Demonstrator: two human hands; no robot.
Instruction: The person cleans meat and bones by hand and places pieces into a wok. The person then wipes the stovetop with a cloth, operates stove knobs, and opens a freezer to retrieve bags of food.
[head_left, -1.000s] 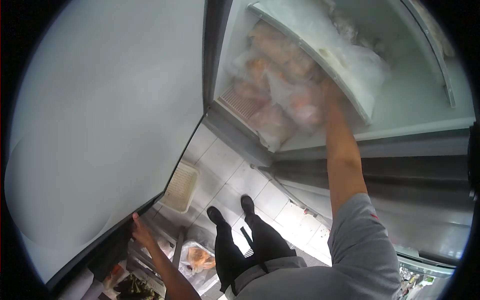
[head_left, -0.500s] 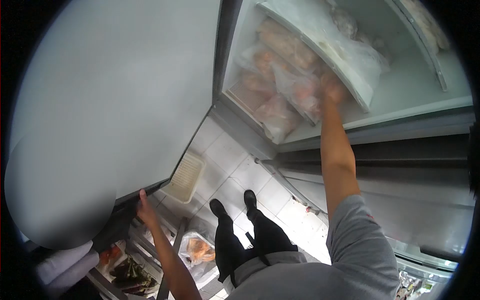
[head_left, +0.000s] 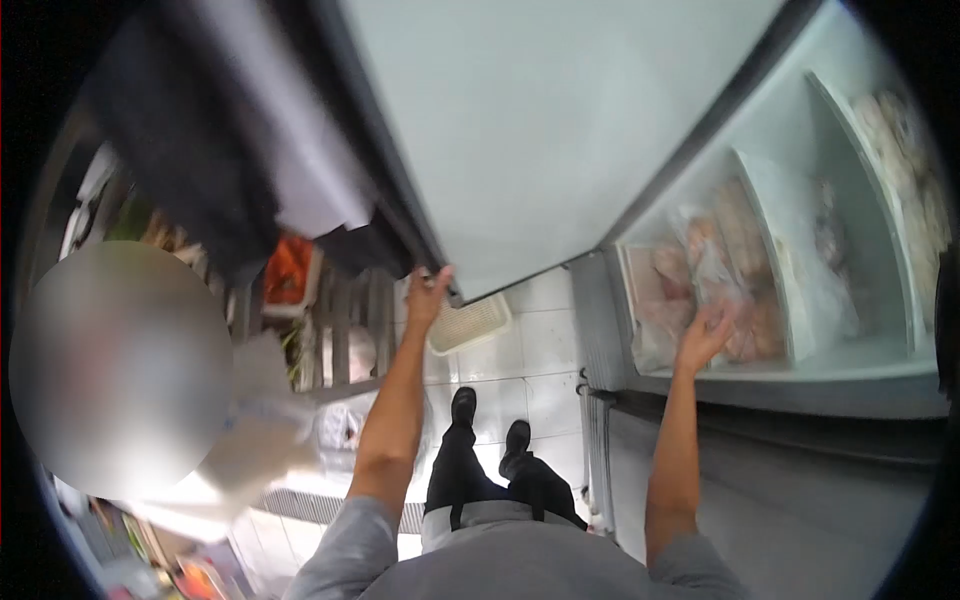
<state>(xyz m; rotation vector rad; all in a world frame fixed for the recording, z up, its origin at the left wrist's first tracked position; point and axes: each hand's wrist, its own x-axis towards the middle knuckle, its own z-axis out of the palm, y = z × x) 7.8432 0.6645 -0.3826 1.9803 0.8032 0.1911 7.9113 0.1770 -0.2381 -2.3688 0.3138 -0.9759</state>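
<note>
My left hand is closed round the edge of the open freezer door, near its lower corner. On the other side, my right hand is at the front of the freezer compartment, fingers apart, in front of the plastic bags of food. Blur hides whether its fingertips touch a bag. Beside these bags a pale upright divider splits the compartment, with a whitish plastic bag behind it.
A cream plastic basket sits on the tiled floor below the door. At left is a slatted rack with an orange-filled container. Dark and white cloths hang by the door. A grey lower cabinet stands at right.
The view has turned left. My right hand has drawn back from deep among the bags to the compartment's front. My left hand still holds the door, which now stands nearer the compartment.
</note>
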